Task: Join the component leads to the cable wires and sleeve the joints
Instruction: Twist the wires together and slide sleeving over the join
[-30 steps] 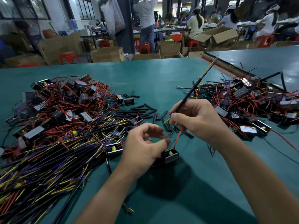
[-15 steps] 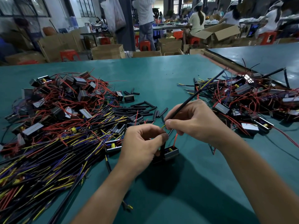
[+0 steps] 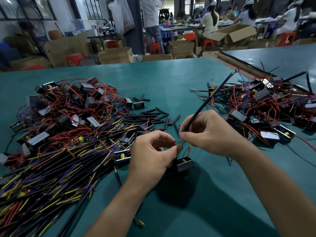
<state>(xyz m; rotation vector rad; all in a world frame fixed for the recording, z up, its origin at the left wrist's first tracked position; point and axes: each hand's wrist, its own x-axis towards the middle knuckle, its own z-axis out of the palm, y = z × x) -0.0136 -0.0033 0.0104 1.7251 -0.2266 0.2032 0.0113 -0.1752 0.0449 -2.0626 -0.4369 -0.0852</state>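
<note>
Green bench top (image 3: 171, 79) carries the work: a small black component (image 3: 184, 164) lies just beneath the hands, its red lead (image 3: 189, 151) rising to the bared wire ends (image 3: 180, 142), which the left hand (image 3: 152, 156) pinches between thumb and forefinger. Right hand (image 3: 210, 132) has thumb and fingers clamped on the black cable (image 3: 198, 113), which slants up and away to the right. Loose black sleeves (image 3: 153, 115) lie beyond, one heap of cables and components (image 3: 59, 134) to the left, a second heap (image 3: 265, 106) to the right, cardboard boxes (image 3: 116, 55) behind

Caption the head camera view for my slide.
Left hand and right hand pinch a black cable's wire ends above a small component.
</note>
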